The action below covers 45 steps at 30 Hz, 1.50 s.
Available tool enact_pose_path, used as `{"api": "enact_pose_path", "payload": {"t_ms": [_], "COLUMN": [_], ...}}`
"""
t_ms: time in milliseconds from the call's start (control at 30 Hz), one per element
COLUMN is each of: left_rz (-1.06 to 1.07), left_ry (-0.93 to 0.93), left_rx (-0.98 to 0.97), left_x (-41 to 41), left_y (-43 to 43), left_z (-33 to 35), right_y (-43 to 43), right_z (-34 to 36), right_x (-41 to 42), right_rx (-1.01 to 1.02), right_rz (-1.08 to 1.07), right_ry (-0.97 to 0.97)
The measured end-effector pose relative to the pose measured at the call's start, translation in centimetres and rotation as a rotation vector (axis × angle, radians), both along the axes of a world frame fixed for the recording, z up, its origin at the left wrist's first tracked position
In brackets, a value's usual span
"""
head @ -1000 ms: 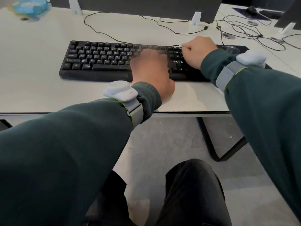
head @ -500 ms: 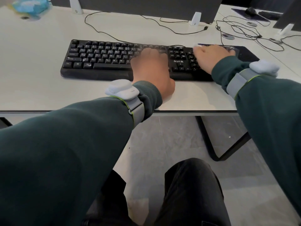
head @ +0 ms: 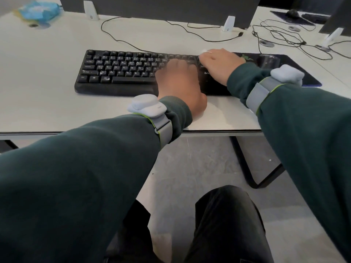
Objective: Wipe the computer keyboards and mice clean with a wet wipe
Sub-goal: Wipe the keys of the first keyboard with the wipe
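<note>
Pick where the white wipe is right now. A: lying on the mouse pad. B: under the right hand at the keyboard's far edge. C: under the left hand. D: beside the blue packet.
B: the wet wipe peeks out from under the right hand at the far edge of the keyboard.

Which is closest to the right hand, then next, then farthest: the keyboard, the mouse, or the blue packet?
1. keyboard, under the right hand
2. mouse, to its right on the pad
3. blue packet, far back left
</note>
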<state>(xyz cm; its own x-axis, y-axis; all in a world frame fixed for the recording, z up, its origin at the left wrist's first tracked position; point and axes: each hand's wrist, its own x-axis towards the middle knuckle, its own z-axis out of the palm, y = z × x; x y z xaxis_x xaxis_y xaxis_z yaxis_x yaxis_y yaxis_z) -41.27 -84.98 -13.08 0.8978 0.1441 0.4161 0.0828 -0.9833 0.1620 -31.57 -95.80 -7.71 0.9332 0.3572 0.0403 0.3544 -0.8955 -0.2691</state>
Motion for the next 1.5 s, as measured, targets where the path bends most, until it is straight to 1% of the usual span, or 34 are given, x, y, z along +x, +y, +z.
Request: {"api": "enact_pose_path", "payload": {"t_ms": [67, 133, 233, 300, 400, 433, 467, 533, 600, 633, 700, 800, 833, 867, 933, 967, 1000, 1067, 1133, 1200, 1300, 1333, 1433, 1467, 1500], "left_rz": [0.011, 0.025, 0.018, 0.003, -0.008, -0.013, -0.018, -0.031, -0.049, -0.053, -0.048, -0.042, -0.043, -0.048, -0.054, -0.057, -0.059, -0.058, -0.052, -0.047, -0.064, -0.073, -0.073, -0.072, -0.070], "left_ry": [-0.003, -0.005, 0.002, 0.006, 0.005, 0.014, 0.021, 0.025, 0.030, 0.035, 0.035, 0.021, 0.020, 0.020, 0.020, 0.021, 0.027, 0.037, 0.033, 0.028, 0.027, 0.030, 0.027, 0.027, 0.027], "left_rx": [0.000, -0.007, -0.003, 0.000, 0.007, 0.012, 0.019, 0.028, 0.033, 0.036, 0.045, 0.044, 0.044, 0.048, 0.055, 0.053, 0.050, 0.047, 0.046, 0.040, 0.033, 0.028, 0.026, 0.024, 0.021], "left_x": [0.0, 0.1, 0.2, 0.2, 0.2, 0.2, 0.1, 0.1, 0.0, 0.0, -0.1, -0.1, -0.1, -0.2, -0.2, -0.2, -0.1, -0.2, -0.2, -0.2, -0.1, 0.0, 0.0, 0.0, -0.1], "left_y": [0.2, 0.3, 0.0, -0.3, 0.0, 0.1, 0.2, 0.2, 0.2, 0.2, 0.2, 0.2, 0.3, 0.2, 0.3, 0.3, 0.2, 0.0, 0.2, 0.4, 0.3, 0.1, 0.1, 0.2, 0.2], "left_z": [0.0, 0.0, 0.0, 0.0, 0.0, 0.0, 0.0, 0.0, 0.1, 0.1, 0.1, 0.1, 0.1, 0.1, 0.1, 0.1, 0.2, 0.1, 0.1, 0.1, 0.1, 0.2, 0.0, 0.1, 0.1], "right_y": [1.6, 1.1, -2.3, -3.3, -2.7, -3.0, -3.7, -5.5, -6.7, -6.7, -6.0, -5.0, -5.1, -5.6, -6.3, -6.4, -6.1, -4.9, -3.5, -3.6, -5.5, -5.9, -4.5, -4.0, -4.0], "right_z": [-0.1, -0.5, -1.0, -1.1, -2.1, -2.6, -3.1, -3.6, -3.5, -3.4, -3.2, -3.6, -3.7, -3.6, -2.9, -2.3, -1.7, -1.0, -0.8, -0.6, 0.2, 0.4, -0.1, -0.3, -0.4], "right_x": [-0.4, -0.9, -0.6, -1.1, -3.0, -3.5, -3.7, -3.3, -2.4, -2.0, -1.7, -2.0, -1.8, -1.6, -0.6, -0.2, 0.2, 0.5, 0.7, 1.3, 2.3, 2.2, 1.2, 0.9, 0.9], "right_rx": [-0.017, -0.040, -0.044, -0.059, -0.097, -0.105, -0.105, -0.070, -0.034, -0.015, 0.015, -0.041, -0.069, -0.082, -0.073, -0.048, -0.017, 0.010, -0.044, -0.131, -0.169, -0.167, -0.113, -0.103, -0.112], "right_rz": [0.057, 0.075, -0.005, -0.006, 0.103, 0.095, 0.054, -0.107, -0.278, -0.330, -0.309, -0.156, -0.169, -0.230, -0.372, -0.389, -0.352, -0.200, -0.113, -0.169, -0.368, -0.365, -0.152, -0.110, -0.120], "right_ry": [-0.012, -0.036, -0.047, -0.072, -0.172, -0.212, -0.246, -0.283, -0.280, -0.269, -0.251, -0.255, -0.271, -0.281, -0.269, -0.257, -0.246, -0.206, -0.113, -0.090, -0.117, -0.115, -0.118, -0.129, -0.138]}}
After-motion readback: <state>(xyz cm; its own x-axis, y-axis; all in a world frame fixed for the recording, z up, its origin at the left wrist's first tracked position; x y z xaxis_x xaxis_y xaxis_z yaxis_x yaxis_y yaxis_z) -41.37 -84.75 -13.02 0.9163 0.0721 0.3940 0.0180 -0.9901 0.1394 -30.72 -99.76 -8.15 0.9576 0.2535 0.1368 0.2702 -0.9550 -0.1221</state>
